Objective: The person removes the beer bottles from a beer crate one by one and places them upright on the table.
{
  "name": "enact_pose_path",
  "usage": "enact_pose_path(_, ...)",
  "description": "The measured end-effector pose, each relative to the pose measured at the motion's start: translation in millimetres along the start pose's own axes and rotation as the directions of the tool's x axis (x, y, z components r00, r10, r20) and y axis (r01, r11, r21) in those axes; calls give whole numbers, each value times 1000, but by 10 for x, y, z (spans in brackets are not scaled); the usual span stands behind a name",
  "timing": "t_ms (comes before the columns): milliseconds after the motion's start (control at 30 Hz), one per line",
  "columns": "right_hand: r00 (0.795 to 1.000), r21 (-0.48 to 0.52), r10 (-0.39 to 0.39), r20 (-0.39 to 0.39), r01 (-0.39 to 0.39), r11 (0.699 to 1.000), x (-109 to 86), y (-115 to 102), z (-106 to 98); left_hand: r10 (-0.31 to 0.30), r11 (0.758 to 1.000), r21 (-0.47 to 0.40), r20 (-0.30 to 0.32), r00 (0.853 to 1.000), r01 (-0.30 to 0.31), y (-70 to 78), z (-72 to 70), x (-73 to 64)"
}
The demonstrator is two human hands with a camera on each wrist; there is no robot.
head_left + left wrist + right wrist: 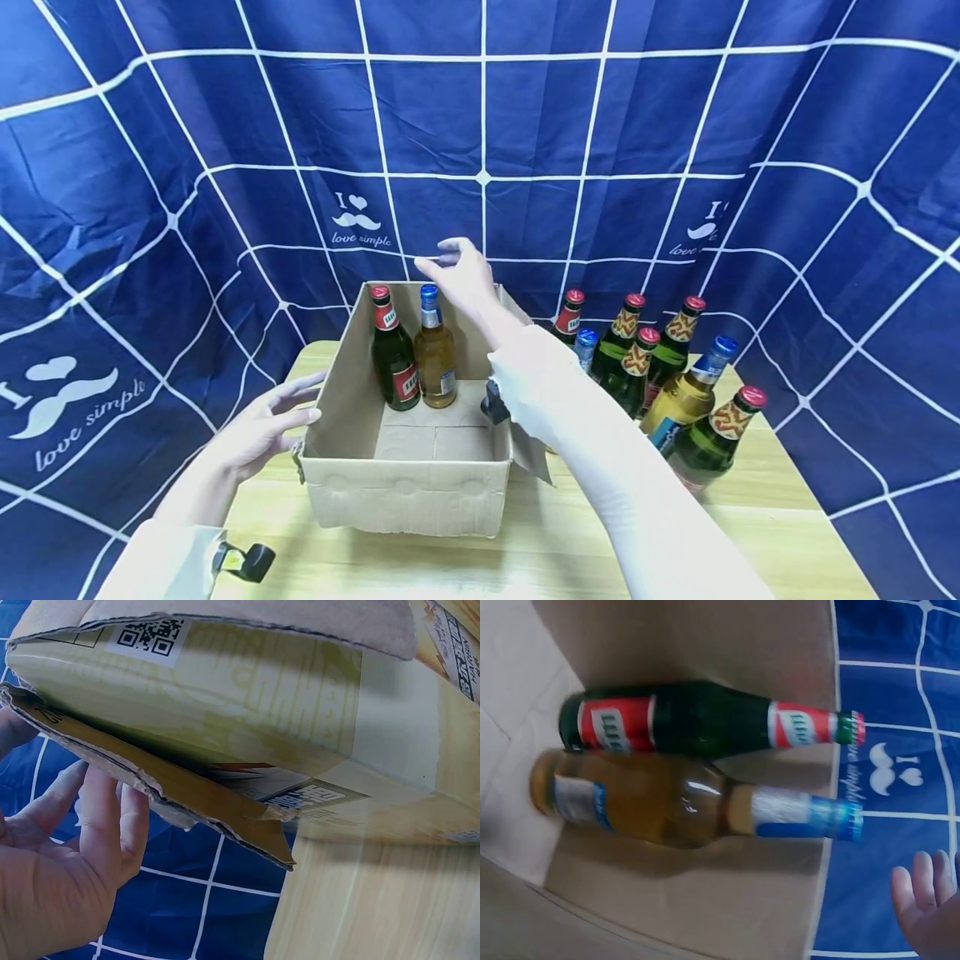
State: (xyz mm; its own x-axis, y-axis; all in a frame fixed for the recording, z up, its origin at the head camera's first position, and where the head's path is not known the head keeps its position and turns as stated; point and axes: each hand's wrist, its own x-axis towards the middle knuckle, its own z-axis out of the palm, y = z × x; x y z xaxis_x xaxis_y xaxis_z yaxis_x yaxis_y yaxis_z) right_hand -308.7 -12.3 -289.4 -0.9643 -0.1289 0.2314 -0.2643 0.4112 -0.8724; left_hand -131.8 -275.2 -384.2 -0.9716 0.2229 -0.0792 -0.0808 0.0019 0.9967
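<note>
Two bottles stand upright at the back of an open cardboard box [405, 496]: a green bottle [393, 367] with a red label and cap, and beside it an amber bottle [435, 362] with a blue cap. My right hand [467, 279] is raised over the box's back edge, holding nothing, its fingers loosely bent. In the right wrist view, that hand [934, 907] is apart from the amber bottle's cap. My left hand [258, 429] is at the box's left side, fingers spread along it. The left wrist view has its fingers [97, 817] against a folded-out flap [172, 787].
Several more bottles stand on the wooden table [787, 508] right of the box, among them a yellow bottle [678, 404] and a green bottle [708, 446] nearest me. A side flap [531, 454] sticks out toward them. A blue gridded curtain [540, 117] surrounds the table.
</note>
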Motion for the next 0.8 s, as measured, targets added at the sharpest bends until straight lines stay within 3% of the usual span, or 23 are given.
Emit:
enact_pose_path(333,994,-102,49,102,-38,994,-62,359,260,5,1000,11,1,1000,-5,6,2,0)
enact_pose_path(633,953,-159,39,302,10,987,-11,426,268,0,1000,20,-3,1000,0,20,0,-12)
enact_pose_path(800,949,-186,45,313,15,983,13,459,263,-9,1000,21,-2,1000,9,14,14,-7)
